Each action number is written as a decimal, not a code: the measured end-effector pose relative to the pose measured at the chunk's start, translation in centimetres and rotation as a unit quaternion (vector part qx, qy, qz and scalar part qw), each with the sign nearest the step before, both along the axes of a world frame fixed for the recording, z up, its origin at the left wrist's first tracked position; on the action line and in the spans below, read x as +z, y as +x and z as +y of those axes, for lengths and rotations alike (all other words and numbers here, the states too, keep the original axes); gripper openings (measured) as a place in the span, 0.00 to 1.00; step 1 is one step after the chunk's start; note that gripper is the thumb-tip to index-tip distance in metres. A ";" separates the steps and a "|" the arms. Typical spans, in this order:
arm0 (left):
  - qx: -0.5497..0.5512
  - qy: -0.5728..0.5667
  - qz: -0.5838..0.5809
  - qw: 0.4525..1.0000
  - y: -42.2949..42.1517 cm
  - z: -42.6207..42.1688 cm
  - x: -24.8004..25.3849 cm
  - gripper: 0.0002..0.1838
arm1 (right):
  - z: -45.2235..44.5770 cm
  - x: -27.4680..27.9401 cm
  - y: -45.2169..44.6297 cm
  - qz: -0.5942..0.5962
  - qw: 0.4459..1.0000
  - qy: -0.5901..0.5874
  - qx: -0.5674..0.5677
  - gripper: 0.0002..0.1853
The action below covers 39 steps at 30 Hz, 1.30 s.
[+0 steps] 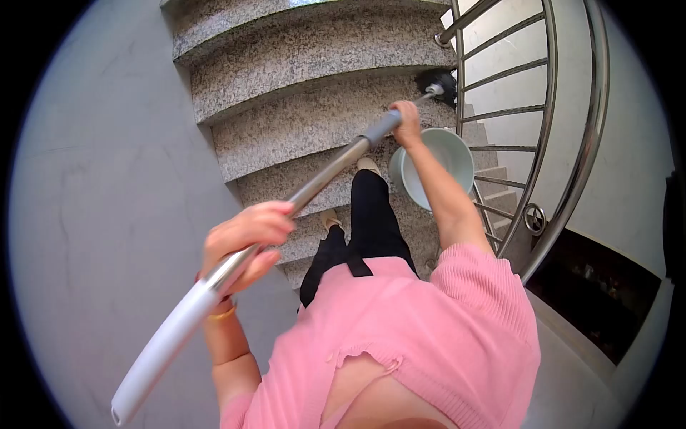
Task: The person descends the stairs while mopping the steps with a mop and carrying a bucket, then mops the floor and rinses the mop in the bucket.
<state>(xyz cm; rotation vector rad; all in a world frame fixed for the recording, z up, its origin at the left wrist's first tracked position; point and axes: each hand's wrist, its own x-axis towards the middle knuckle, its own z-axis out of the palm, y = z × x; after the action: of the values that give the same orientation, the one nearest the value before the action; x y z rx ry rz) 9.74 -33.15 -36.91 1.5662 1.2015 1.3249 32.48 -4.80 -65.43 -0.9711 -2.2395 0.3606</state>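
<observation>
A mop with a metal shaft, a white handle end and a grey sleeve slants across the view. My left hand wraps round the metal shaft just above the white handle. Farther along, my right hand is closed at the end of the grey sleeve. The dark mop head rests on a stair step by the railing and is partly blurred. Below my right hand and partly behind my forearm stands a pale green bucket on a lower step.
Speckled granite stairs curve upward ahead. Along the right runs a metal railing with a thick handrail. A plain grey wall borders the left side. My shoes are on the steps.
</observation>
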 end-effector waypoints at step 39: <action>0.082 0.023 -0.054 0.995 -2.2 4.0 2.0 0.08 | -2.4 2.6 0.7 -0.120 0.982 -0.136 -0.055 0.09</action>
<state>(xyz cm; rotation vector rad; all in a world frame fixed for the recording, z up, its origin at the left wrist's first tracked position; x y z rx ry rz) 7.50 -29.18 -34.90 1.4338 1.2612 1.5330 33.14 -7.16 -62.87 -1.3386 -2.3794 0.5338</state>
